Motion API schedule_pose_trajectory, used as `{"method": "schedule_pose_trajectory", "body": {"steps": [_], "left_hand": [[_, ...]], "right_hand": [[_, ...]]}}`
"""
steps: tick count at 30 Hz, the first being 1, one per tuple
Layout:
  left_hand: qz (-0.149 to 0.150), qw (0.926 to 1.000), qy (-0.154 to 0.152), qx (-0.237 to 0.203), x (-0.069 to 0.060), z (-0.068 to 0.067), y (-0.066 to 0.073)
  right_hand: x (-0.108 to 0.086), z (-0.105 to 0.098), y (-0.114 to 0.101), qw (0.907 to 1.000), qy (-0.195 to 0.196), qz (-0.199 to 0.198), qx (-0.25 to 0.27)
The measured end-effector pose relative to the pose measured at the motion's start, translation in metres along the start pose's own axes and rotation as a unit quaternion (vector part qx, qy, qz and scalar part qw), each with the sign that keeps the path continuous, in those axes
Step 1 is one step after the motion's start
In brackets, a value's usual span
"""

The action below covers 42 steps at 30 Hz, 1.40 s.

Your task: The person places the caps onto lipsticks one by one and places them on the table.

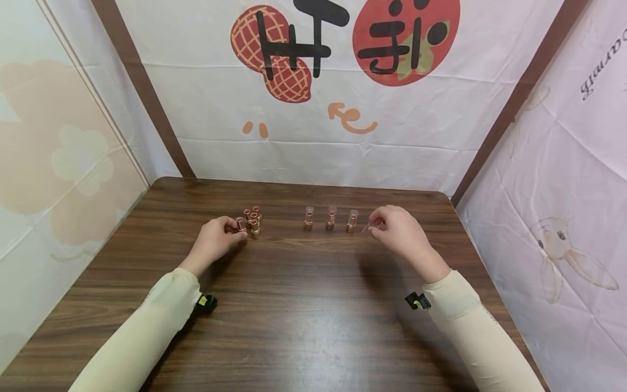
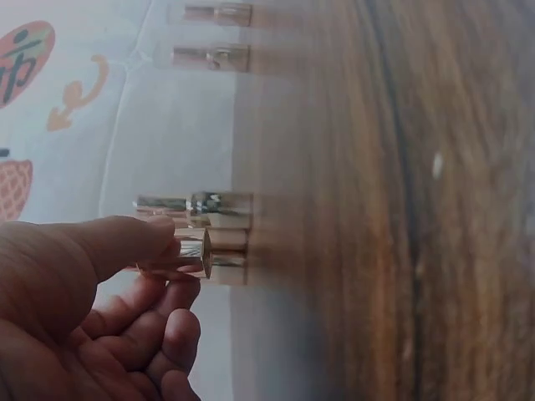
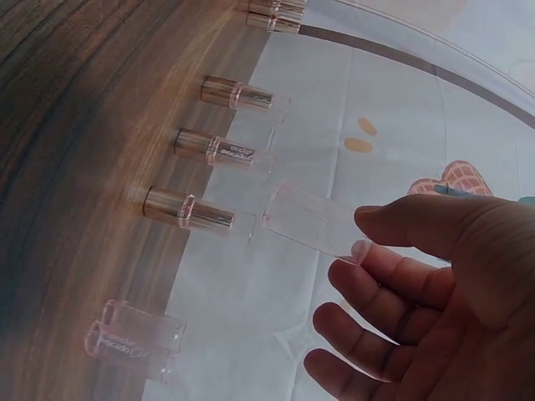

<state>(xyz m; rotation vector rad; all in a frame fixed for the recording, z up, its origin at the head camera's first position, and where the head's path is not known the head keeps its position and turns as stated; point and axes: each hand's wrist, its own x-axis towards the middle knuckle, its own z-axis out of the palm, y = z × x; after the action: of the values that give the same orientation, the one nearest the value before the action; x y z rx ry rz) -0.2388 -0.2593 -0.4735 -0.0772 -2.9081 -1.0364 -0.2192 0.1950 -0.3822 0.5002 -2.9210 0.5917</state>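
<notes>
At the left of the table my left hand (image 1: 214, 240) pinches a gold lipstick tube (image 2: 194, 252) between thumb and fingers; it is lifted clear of the tabletop in the left wrist view. Right beside it stands a tight cluster of several uncapped gold lipsticks (image 1: 255, 227). My right hand (image 1: 399, 231) holds a clear cap (image 3: 309, 220) by one end, thumb against fingers. Left of that hand, three lipsticks stand upright in a row, each under a clear cap: one nearest (image 1: 352, 221), one in the middle (image 1: 331, 219), one farthest (image 1: 308, 219).
Loose clear caps (image 3: 134, 334) stand on the table near the right hand in the right wrist view; the hand hides them in the head view. The brown wood-grain table (image 1: 294, 305) ends at a printed white cloth (image 1: 323, 163) behind the lipsticks.
</notes>
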Motion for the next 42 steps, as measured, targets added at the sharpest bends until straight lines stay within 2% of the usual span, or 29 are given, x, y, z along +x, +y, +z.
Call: {"method": "schedule_pose_trajectory", "body": {"steps": [7, 12, 24, 34, 42], "left_hand": [[0.033, 0.9993, 0.016, -0.007, -0.008, -0.002, 0.021], [0.062, 0.9976, 0.02, -0.023, -0.012, 0.002, 0.04], [0.113, 0.9918, -0.026, -0.055, -0.013, 0.022, 0.08], [0.161, 0.9848, -0.047, -0.047, -0.013, 0.043, 0.106], [0.172, 0.9807, -0.076, -0.054, -0.014, 0.054, 0.123]], "right_hand": [[0.002, -0.005, -0.005, 0.9998, 0.002, -0.017, 0.004], [0.004, -0.011, -0.011, 0.9993, 0.006, -0.035, 0.013], [0.009, -0.023, -0.024, 0.9978, 0.003, -0.062, 0.025], [0.01, -0.028, -0.039, 0.9958, -0.005, -0.082, 0.038], [0.013, -0.028, -0.05, 0.9938, -0.005, -0.101, 0.046]]}}
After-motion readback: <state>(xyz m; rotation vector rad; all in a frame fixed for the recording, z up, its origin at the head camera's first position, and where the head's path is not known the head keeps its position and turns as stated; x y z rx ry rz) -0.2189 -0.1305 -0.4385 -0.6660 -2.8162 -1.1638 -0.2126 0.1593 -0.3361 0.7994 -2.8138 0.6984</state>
